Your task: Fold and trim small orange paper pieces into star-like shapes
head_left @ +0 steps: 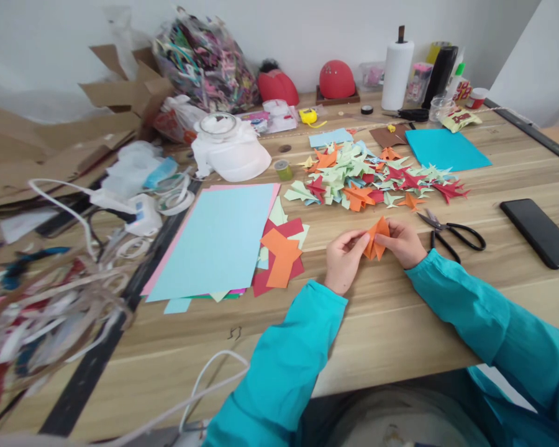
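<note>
Between both hands is a folded piece of orange paper [376, 243], with creases and pointed flaps, held just above the wooden table. My left hand [346, 257] pinches its left side between thumb and fingers. On the other side, my right hand [403, 241] grips the right edge, thumb in front. Beyond the hands lies a heap of folded paper shapes [354, 167] in pale green, orange, red and blue. Black-handled scissors [451, 234] rest right of my right hand. Cut orange paper pieces [282, 257] lie over red ones to the left.
A stack of light blue and pink sheets [214, 236] lies left of centre. A phone [543, 233] is at the right. Cables and ribbons [88, 279] clutter the far left. A turquoise sheet [447, 150], tape measure [308, 116] and white roll [397, 74] stand or lie farther back.
</note>
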Available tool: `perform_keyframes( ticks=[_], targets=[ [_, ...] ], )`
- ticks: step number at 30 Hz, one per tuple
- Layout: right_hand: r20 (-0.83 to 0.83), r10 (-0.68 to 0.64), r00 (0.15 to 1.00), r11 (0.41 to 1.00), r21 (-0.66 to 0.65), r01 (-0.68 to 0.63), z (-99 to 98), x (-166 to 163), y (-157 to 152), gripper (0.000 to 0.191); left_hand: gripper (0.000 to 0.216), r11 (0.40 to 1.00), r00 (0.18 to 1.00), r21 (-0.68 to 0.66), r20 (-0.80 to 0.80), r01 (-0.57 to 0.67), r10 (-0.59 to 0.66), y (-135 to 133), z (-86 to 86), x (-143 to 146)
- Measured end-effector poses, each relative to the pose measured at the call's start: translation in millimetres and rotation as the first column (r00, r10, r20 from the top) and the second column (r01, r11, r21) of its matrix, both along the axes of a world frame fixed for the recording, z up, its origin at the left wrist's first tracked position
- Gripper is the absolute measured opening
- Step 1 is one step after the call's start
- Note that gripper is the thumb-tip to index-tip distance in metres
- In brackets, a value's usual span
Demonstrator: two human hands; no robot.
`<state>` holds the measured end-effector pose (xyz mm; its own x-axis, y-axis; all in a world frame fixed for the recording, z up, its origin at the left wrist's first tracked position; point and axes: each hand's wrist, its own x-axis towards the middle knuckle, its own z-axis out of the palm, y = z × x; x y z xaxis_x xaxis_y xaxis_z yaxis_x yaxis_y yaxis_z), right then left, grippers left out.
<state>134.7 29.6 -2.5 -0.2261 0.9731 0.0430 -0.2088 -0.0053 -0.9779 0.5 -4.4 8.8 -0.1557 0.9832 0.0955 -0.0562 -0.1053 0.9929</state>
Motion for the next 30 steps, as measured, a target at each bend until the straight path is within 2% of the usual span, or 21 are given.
perform_keyframes(
  ticks=[6,17,30],
  targets=[
    [0.008,0.021,1.0,0.999,0.024,-0.021,1.4,0.7,-0.3,0.029,0.023,0.998,0.995,0.054,-0.1,0.012,-0.007,-0.6,-3.1,0.8],
    [0.011,0.066,0.998,0.998,-0.009,-0.066,1.3,1.6,-0.4,0.03,0.024,0.999,1.0,-0.037,-0.002,-0.021,0.021,3.5,-7.5,-1.5],
    [0.007,-0.01,1.0,1.0,-0.02,0.01,2.5,0.1,-0.1,0.031,0.015,1.0,0.999,-0.028,0.048,0.003,-0.002,1.3,-5.7,-1.5]
  ],
)
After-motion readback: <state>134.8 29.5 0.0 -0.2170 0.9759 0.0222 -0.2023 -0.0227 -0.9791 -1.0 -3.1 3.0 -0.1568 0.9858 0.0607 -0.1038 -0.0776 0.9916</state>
